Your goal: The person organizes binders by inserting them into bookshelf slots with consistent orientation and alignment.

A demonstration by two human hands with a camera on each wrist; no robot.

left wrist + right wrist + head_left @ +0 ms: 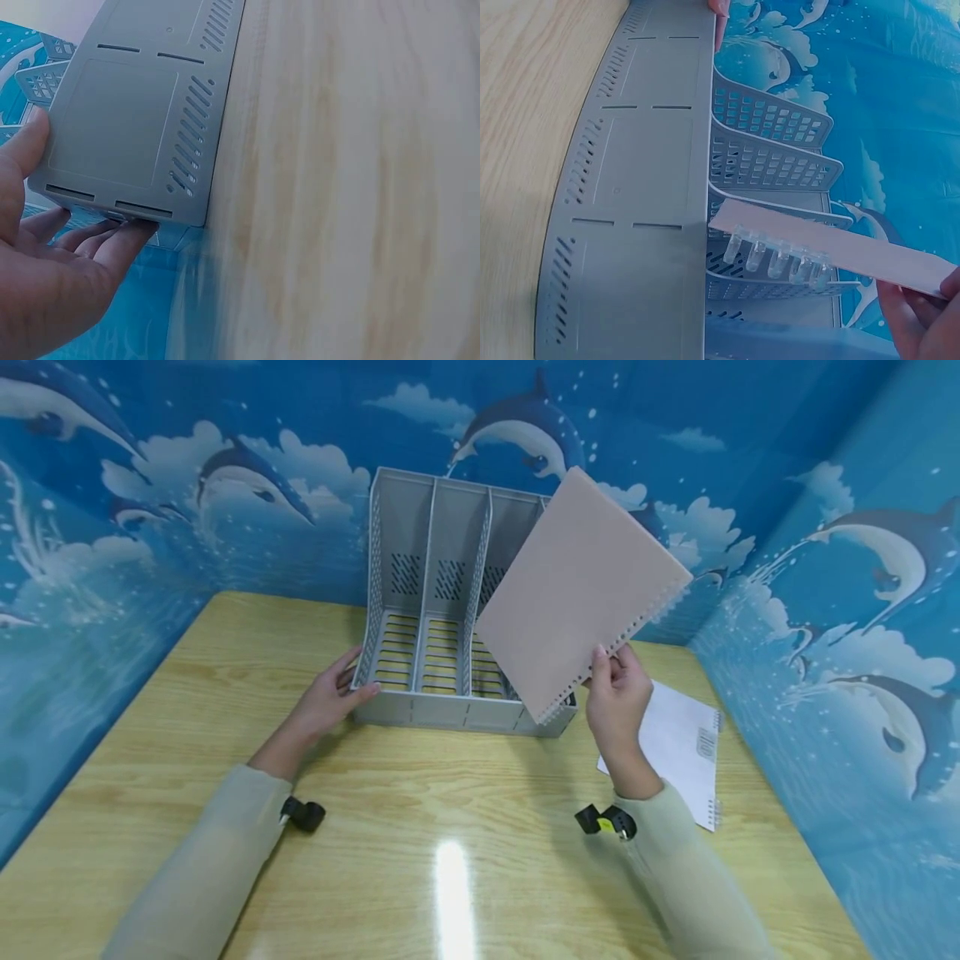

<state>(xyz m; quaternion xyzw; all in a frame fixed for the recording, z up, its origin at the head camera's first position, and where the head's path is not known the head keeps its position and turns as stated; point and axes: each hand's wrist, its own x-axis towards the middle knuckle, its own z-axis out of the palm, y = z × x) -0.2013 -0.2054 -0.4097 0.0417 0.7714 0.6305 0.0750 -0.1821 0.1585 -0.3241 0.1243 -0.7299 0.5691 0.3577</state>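
Observation:
A grey plastic file organizer with several tall slots stands on the table. My left hand grips its front left corner, thumb over the front edge and fingers round the side; the left wrist view shows the fingertips against the end. With my right hand I pinch a pale pink spiral notebook by its ring-bound edge. It is held tilted above the organizer's right-hand slots and hides part of them. In the right wrist view the notebook appears nearly edge-on, its clear rings over the slots.
A white spiral notebook lies on the wooden table to the right, partly behind my right forearm. Blue dolphin-print sheeting rises behind the organizer and along both sides of the table.

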